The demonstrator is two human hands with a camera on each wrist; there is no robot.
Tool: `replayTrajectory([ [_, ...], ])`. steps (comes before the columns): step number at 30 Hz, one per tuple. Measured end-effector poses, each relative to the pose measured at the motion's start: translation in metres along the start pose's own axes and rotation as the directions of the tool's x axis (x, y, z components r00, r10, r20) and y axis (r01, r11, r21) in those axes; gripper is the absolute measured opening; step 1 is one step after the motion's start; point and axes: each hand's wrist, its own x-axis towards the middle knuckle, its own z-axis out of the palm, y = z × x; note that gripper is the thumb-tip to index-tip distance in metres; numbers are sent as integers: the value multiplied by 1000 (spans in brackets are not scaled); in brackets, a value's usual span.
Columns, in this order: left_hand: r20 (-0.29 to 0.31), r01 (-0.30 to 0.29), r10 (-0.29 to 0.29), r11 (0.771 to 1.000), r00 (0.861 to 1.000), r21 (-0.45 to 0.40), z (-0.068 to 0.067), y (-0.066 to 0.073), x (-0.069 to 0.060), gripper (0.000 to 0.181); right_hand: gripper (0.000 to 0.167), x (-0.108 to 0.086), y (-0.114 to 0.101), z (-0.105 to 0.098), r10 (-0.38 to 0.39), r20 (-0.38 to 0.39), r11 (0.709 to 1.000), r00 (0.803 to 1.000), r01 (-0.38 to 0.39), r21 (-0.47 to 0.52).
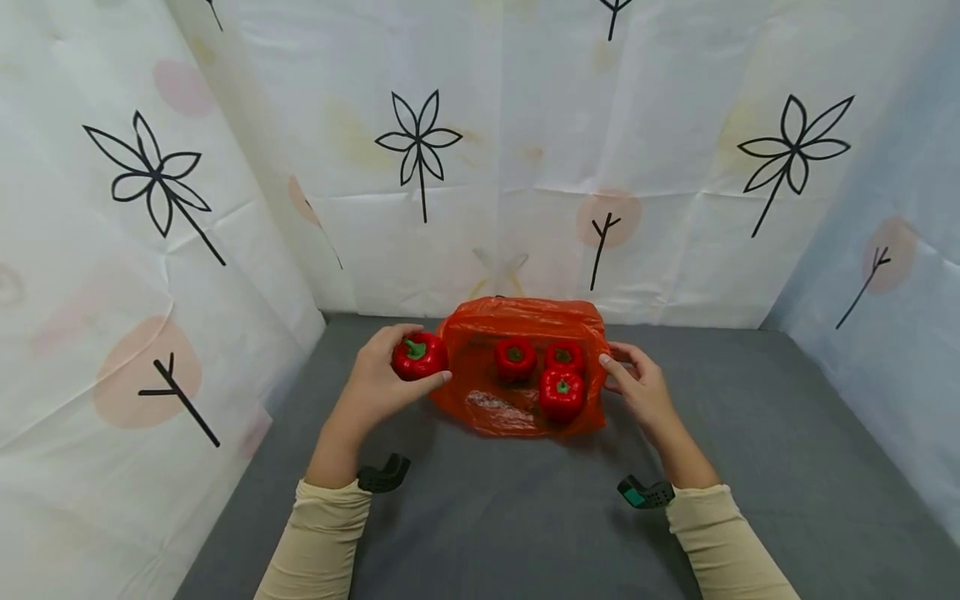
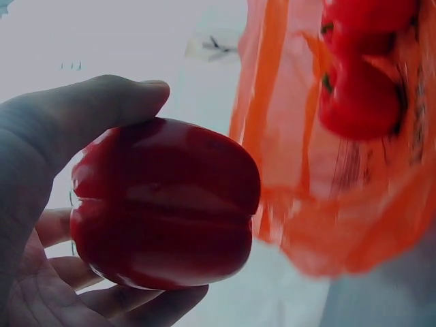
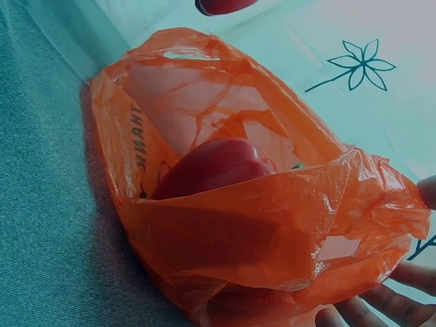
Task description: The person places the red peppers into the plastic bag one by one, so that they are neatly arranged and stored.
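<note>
My left hand [image 1: 377,377] grips a red bell pepper [image 1: 426,358] with a green stem, held up just left of the orange plastic bag [image 1: 525,313]. In the left wrist view the thumb lies over that pepper and the fingers curl beneath it. At the bag's right edge my right hand [image 1: 637,383] pinches the thin plastic between thumb and fingers. The bag's mouth is spread open toward me. Three more red peppers lie inside, including a front one [image 1: 562,395]. From the right wrist, the bag's side [image 3: 231,238] partly hides the peppers.
A grey cloth [image 1: 510,508] covers the table under the bag. White printed fabric [image 1: 510,167] with flower drawings stands as a wall behind and at both sides. Each wrist wears a dark device, one on the left [image 1: 384,473] and one on the right [image 1: 647,493].
</note>
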Motion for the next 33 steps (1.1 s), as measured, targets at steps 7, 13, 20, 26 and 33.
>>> replayTrajectory([
  [7,71,-60,65,996,995,-66,27,12,2,70,55,-1,0,0,18,5,1000,1000,-18,-9],
  [13,133,-86,96,993,986,-78,47,18,2,71,56,-2,1,1,30,15,999,999,-30,-15],
  [20,158,-80,91,994,983,-75,70,21,4,70,57,-1,2,1,30,16,999,999,-30,-11],
  [26,150,-87,98,993,984,-75,92,17,7,70,56,0,2,2,39,9,999,999,-39,-10],
  [33,140,-64,75,995,987,-76,112,10,9,69,54,2,0,3,29,-10,1000,1000,-29,0],
])
